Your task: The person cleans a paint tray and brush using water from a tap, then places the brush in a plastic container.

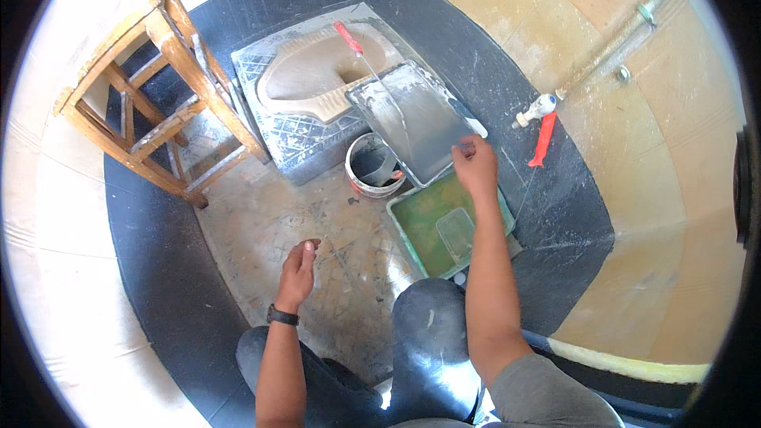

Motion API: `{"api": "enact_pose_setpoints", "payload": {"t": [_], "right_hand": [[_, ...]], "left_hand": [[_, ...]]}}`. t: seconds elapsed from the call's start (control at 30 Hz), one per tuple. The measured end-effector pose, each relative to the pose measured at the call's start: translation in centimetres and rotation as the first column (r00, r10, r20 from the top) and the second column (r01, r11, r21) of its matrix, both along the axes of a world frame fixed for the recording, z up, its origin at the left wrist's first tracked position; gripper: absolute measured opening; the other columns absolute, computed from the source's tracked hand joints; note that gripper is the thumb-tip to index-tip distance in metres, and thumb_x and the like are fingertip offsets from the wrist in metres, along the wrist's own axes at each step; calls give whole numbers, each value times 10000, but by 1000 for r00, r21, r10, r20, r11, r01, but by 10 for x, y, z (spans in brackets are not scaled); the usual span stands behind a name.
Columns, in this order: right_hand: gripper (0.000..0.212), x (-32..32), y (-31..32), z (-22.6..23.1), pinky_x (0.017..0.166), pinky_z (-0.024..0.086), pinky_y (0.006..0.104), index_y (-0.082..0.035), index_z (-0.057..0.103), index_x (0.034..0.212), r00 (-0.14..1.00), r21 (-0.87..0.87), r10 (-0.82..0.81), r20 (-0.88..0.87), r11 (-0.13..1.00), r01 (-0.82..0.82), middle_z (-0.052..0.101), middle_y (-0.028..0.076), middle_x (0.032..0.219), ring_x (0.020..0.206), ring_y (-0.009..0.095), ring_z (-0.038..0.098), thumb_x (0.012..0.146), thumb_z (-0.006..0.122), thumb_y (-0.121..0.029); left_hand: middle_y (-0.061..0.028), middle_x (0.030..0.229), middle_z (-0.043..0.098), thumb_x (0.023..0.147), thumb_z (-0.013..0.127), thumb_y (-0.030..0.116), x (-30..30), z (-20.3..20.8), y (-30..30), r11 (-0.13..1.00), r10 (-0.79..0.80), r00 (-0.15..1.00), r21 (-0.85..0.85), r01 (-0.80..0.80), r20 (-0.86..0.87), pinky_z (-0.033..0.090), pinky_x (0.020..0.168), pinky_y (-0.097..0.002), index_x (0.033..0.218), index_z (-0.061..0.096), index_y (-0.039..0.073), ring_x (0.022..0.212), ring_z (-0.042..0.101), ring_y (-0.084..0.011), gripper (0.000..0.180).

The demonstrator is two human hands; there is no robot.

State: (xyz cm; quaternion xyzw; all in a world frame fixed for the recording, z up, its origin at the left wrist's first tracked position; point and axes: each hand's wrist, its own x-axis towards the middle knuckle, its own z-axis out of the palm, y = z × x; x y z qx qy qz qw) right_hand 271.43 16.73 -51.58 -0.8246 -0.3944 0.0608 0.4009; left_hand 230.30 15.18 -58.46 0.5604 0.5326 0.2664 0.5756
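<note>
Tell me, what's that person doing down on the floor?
A person is crouching in a small tiled washroom. Their right hand grips the edge of a grey paint tray tilted over a small white bucket. A red-handled roller lies on the tray. The left hand hovers empty above the floor. A green tray sits beside the knee, and a wooden stool stands nearby.

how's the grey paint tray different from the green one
The grey paint tray is smeared with pale paint; the green tray shows bare green with a clear container inside. The grey one sits tilted over a bucket, right hand at its edge; the green one lies flat on the floor. Both are rectangular.
</note>
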Motion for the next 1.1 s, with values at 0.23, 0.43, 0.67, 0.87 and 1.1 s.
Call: {"api": "enact_pose_setpoints", "payload": {"t": [0.23, 0.43, 0.67, 0.87, 1.1], "right_hand": [[418, -1, -33, -78, 598, 536, 403, 17, 670, 697, 915, -447, -121, -386, 892, -71, 694, 174, 682, 579, 312, 684, 890, 691, -353], [281, -66, 3, -98, 634, 557, 429, 31, 697, 741, 841, -335, 414, -349, 783, -524, 709, 198, 728, 624, 328, 704, 872, 662, -215], [234, -102, 95, -138, 843, 564, 489, 1, 729, 994, 686, -592, 663, 299, 693, -412, 696, 248, 1086, 982, 370, 701, 899, 526, -66], [256, -94, 116, -173, 831, 578, 475, 7, 713, 1027, 628, -774, 740, 243, 537, -334, 701, 223, 1045, 1008, 379, 703, 929, 493, -79], [223, -112, 107, -143, 790, 584, 482, 22, 681, 1024, 779, -510, 494, 387, 818, -266, 708, 247, 980, 944, 393, 711, 899, 543, -100]], "left_hand": [[-185, 1154, 647, 1027, 541, 354, 16, 30, -2, 939, -172, 967, 265, 219, -188, 510, 895, -378, 1212, 634, 7, 1040, 645, -306, 404], [-177, 1157, 652, 1018, 562, 332, 0, 48, -7, 937, -158, 982, 297, 182, -103, 509, 897, -373, 1218, 629, 3, 1027, 653, -297, 391], [-132, 1169, 664, 1054, 483, 343, -9, 61, -16, 960, -135, 987, 237, 151, -81, 488, 921, -348, 1250, 616, 5, 1061, 631, -225, 413], [-181, 1081, 658, 996, 603, 337, -12, 78, -26, 956, -120, 990, 260, 134, -71, 524, 881, -364, 1200, 631, -18, 1007, 672, -282, 411], [-125, 1093, 653, 1026, 512, 245, -23, 72, -26, 940, -141, 979, 291, 180, -150, 491, 847, -322, 1237, 627, 33, 928, 619, -208, 320]]}}
